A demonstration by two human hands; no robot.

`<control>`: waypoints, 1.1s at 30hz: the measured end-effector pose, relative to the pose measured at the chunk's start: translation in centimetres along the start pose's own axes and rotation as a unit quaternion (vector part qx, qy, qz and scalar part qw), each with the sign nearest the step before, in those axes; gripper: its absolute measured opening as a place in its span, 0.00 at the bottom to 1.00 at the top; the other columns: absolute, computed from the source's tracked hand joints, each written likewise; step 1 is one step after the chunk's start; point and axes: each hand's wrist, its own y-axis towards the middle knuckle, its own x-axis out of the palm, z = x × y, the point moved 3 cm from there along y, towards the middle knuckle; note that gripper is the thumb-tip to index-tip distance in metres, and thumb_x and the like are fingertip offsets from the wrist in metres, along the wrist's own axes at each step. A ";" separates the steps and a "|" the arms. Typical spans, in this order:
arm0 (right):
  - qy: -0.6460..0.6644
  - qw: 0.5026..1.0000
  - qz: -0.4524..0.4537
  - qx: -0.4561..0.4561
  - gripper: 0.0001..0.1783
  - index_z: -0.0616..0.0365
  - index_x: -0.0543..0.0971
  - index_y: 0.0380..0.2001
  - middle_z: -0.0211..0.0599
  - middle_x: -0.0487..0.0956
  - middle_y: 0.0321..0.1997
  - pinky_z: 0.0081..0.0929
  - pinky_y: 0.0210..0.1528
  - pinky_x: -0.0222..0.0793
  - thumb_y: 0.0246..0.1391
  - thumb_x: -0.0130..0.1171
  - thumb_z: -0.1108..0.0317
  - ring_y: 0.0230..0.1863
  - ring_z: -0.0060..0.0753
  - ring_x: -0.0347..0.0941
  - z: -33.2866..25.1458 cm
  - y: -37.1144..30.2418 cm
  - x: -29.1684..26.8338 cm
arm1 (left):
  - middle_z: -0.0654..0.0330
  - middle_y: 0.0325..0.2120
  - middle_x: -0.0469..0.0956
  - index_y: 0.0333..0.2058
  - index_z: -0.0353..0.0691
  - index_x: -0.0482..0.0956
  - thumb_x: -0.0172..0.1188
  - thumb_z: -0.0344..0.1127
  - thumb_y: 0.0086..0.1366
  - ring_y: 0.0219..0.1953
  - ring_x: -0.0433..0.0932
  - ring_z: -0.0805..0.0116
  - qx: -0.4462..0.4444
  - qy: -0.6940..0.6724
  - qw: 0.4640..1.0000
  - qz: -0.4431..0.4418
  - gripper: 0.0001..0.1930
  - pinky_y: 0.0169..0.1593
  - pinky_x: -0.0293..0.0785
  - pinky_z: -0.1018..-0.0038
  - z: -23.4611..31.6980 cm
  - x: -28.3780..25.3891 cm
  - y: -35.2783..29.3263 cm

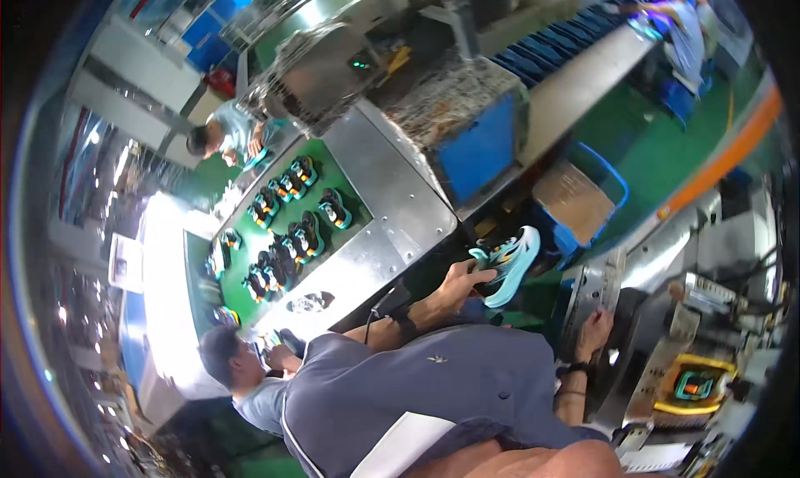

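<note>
My left hand [461,285] is closed around a sneaker [514,265] with a pale teal sole, a dark upper and white and orange details. The shoe is tilted, its sole facing right, and it is held up beside the corner of a metal table. Lower right, my right hand [593,333] reaches the edge of a grey metal machine panel [593,290]. Its fingers look stretched out along that edge, with nothing visible in them. A dark band is around each wrist.
Several similar sneakers [304,235] stand on the green top of a metal-edged table [400,236]. Two co-workers [229,140] [237,365] are at its left side. A blue-framed chair [579,199] stands behind the shoe. At right, a machine holds a yellow-framed fixture [694,385].
</note>
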 end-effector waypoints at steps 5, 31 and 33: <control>-0.074 0.995 0.011 -0.066 0.11 0.60 0.78 0.39 0.45 0.77 0.35 0.39 0.42 0.68 0.51 0.58 0.71 0.38 0.48 0.73 -2.7 7.6 -0.1 | 0.57 0.33 0.78 0.43 0.32 0.76 0.64 0.35 0.58 0.32 0.78 0.67 0.018 -0.072 0.992 0.106 0.16 0.34 0.79 0.68 0.3 -8.3 0.6; -0.142 0.935 -0.113 -0.306 0.30 0.71 0.78 0.39 0.65 0.76 0.42 0.49 0.46 0.64 0.66 0.38 0.51 0.45 0.65 0.71 -47.7 38.5 17.1 | 0.55 0.24 0.76 0.35 0.28 0.74 0.67 0.39 0.52 0.23 0.74 0.66 0.301 0.051 0.751 0.586 0.19 0.26 0.69 0.71 13.5 -73.9 26.4; -0.111 0.934 -0.106 -0.322 0.31 0.71 0.78 0.38 0.65 0.76 0.41 0.51 0.45 0.63 0.65 0.37 0.50 0.44 0.66 0.71 -47.3 38.5 16.5 | 0.56 0.25 0.75 0.34 0.29 0.74 0.66 0.39 0.52 0.27 0.72 0.68 0.325 0.043 0.778 0.537 0.18 0.33 0.71 0.71 14.4 -72.0 27.3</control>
